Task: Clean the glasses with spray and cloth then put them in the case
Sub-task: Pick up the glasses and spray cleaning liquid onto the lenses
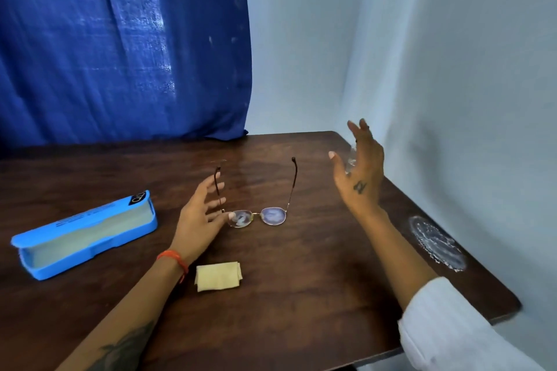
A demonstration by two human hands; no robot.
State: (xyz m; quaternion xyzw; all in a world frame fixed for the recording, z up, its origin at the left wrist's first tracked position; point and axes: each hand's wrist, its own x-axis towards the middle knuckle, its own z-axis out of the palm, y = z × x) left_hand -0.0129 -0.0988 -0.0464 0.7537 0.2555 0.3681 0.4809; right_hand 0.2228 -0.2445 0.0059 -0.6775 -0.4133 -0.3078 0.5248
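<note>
A dark wooden desk (301,295) fronts a blue curtain (120,39); thin-rimmed glasses (256,214) lie unfolded, both hands' grip released: left hand (199,217), right hand (358,178).

On the dark brown wooden bench (301,295) there is one pair of thin metal-framed glasses (257,215), with two rounded lenses and two dark-tipped temple arms, both unfolded. There is one bright blue rectangular glasses case (87,235), lying with its lid open. There is one folded pale yellow cloth (218,275). One small clear spray bottle (351,159) shows partly behind the right hand. One whitish scuffed patch (437,242) marks the bench near its right edge. Two hands are in view: one left hand (200,217) and one right hand (360,172). One orange thread bracelet (174,262) circles the left wrist. One dark blue curtain (120,45) hangs behind.
</note>
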